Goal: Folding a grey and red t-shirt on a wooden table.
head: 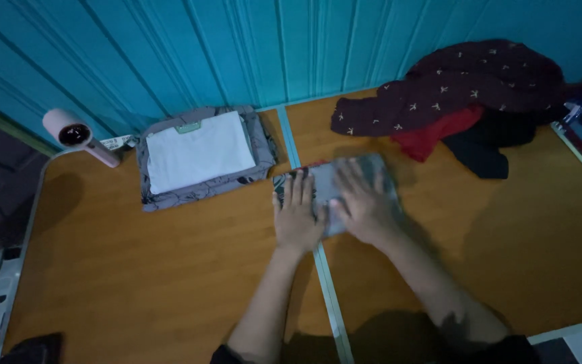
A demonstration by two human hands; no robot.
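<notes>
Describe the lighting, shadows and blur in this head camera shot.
Head view: dim overall, corners darkest; both hands, left hand and right hand, are motion-smeared over the folded grey cloth; soft shadows fall on the wooden table near the bottom edge; the folded white shirt is the brightest patch, without glare.

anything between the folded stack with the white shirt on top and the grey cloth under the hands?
Nothing lies there. In the head view, only bare wooden tabletop and its pale centre strip separate the folded stack from the grey cloth.
</notes>
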